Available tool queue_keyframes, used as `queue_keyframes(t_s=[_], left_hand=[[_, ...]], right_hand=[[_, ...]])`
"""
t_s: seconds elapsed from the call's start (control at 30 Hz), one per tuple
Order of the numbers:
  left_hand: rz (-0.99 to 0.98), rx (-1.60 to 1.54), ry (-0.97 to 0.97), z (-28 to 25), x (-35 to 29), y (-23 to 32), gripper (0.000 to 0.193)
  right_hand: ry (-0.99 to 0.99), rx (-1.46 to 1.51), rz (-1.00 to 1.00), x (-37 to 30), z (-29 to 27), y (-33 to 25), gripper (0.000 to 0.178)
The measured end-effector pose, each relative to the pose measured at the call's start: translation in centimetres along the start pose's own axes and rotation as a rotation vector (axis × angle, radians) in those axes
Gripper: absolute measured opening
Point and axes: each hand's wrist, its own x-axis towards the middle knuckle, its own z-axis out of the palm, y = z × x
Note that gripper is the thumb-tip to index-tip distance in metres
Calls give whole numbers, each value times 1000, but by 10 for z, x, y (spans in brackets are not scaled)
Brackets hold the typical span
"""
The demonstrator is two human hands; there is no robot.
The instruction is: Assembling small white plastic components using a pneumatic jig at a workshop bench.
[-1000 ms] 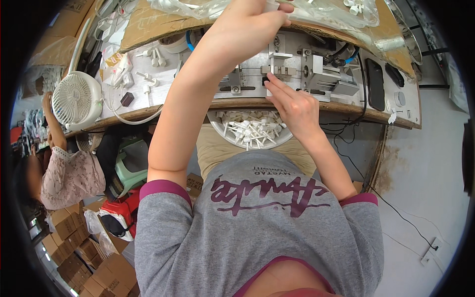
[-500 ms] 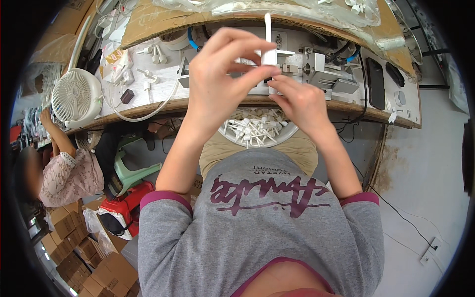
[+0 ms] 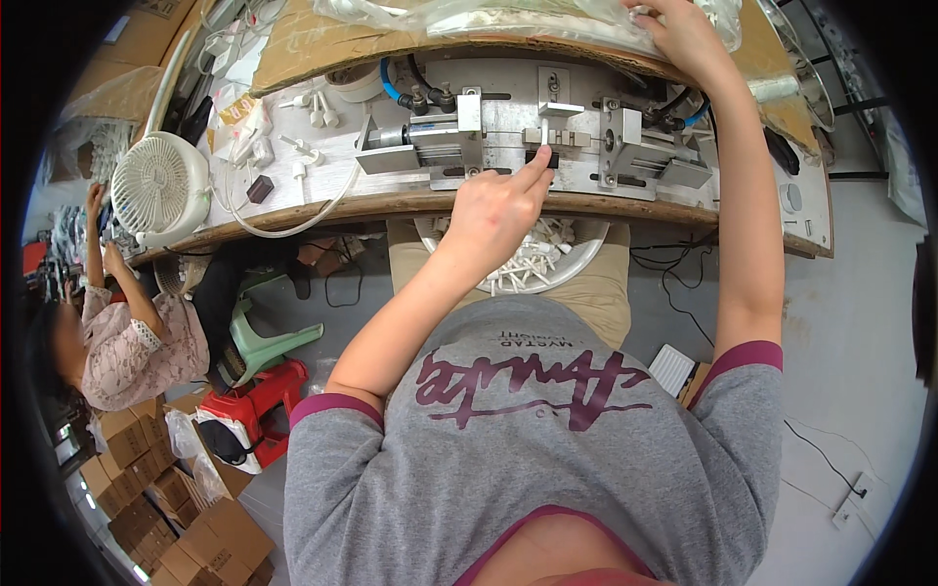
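Note:
My left hand [image 3: 493,215] reaches over the table edge to the middle of a metal clamping jig [image 3: 565,137]. Its thumb and forefinger come together at the lower end of a slim white plastic piece [image 3: 544,131], beside a small black block [image 3: 550,159]. The other fingers are curled under. At the far right, my right hand [image 3: 684,39] is at a clear plastic bag [image 3: 576,18] lying on cardboard, its fingers bent around a small white plastic part [image 3: 641,11]. A bowl of white stemmed parts [image 3: 528,269] rests on my lap, partly covered by my left hand.
Metal slides with blue air hoses [image 3: 391,83] flank the jig. A white fan [image 3: 161,190], a white cable [image 3: 278,234] and loose white parts [image 3: 318,107] are on the left. A co-worker [image 3: 142,332] sits far left, near a green stool [image 3: 278,337] and cardboard boxes [image 3: 215,547].
My hands have moved apart. The left has lowered to the jig from where both held a white piece up; the right has swung up and right to the plastic bag.

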Motion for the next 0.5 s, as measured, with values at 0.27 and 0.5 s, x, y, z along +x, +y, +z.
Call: queue_keyframes(t_s=[0.27,0.5], left_hand=[[-26,-18,13,2,12,-2,23],[-26,-146,14,-5,13,-3,34]], right_hand=[[44,-35,-21,-20,-11,-17,20],[382,-99,-213,-31,19,59,16]])
